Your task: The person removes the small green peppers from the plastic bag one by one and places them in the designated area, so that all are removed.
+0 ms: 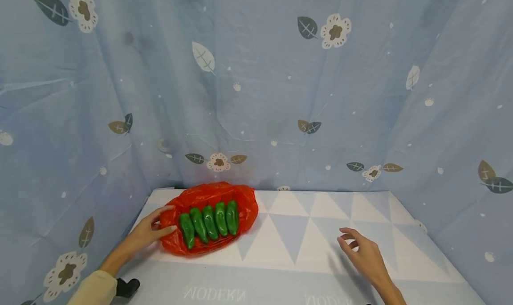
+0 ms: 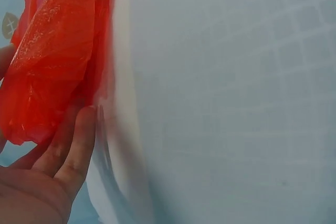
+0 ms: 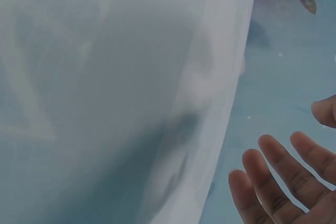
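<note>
Several green peppers (image 1: 209, 222) lie side by side in a row on a crumpled red plastic bag (image 1: 248, 207), at the left of the table. My left hand (image 1: 150, 228) holds the bag's left edge, thumb on the near side and fingers toward the back. In the left wrist view, the fingers of that hand (image 2: 55, 166) go under the red plastic (image 2: 58, 61), while the thumb shows at the far left. My right hand (image 1: 364, 255) hovers over the right part of the table, fingers loosely bent and holding nothing; the right wrist view shows its fingers spread apart.
The table (image 1: 280, 274) wears a white and pale blue cover with triangles and lettering. A blue curtain (image 1: 272, 82) with flowers and leaves hangs behind and on both sides. Beside my left sleeve (image 1: 94, 289) is a small black object (image 1: 128, 288).
</note>
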Available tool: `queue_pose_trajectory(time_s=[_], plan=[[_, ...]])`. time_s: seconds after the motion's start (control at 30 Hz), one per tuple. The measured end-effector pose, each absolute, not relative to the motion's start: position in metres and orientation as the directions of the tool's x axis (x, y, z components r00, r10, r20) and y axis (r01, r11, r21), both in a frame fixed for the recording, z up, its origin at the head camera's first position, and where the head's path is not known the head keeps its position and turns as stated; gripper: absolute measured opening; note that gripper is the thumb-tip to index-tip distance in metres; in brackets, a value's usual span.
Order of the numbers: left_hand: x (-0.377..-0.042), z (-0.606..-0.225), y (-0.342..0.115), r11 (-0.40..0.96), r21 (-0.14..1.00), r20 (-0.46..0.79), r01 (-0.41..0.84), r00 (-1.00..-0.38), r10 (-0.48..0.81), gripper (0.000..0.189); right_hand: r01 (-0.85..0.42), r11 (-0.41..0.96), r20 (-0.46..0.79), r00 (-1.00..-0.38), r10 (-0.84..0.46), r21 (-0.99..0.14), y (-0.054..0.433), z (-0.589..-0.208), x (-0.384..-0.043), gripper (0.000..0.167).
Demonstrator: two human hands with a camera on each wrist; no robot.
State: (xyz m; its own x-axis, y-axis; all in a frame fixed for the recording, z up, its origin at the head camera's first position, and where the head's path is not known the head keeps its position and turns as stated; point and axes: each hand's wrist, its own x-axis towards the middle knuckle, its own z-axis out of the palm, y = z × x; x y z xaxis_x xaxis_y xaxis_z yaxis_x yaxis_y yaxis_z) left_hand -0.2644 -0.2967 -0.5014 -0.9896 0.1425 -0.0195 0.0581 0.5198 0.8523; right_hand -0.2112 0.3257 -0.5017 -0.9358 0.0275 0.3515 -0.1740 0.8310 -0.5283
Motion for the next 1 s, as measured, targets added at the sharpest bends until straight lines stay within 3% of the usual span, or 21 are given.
queue_pose_trajectory(time_s=[0.5, 1.0], plan=[[-0.264, -0.499, -0.301, 0.43, 0.903, -0.043, 0.028, -0.987, 0.153, 0.072, -0.145, 0.817, 0.289, -0.957, 0.027, -0.558, 0.295, -0.497, -0.225, 0.037], [-0.271, -0.5, -0.3, 0.454, 0.891, -0.052, 0.02, -0.988, 0.146, 0.071, -0.251, 0.785, 0.321, -0.945, -0.071, -0.566, 0.251, -0.492, -0.244, 0.036]])
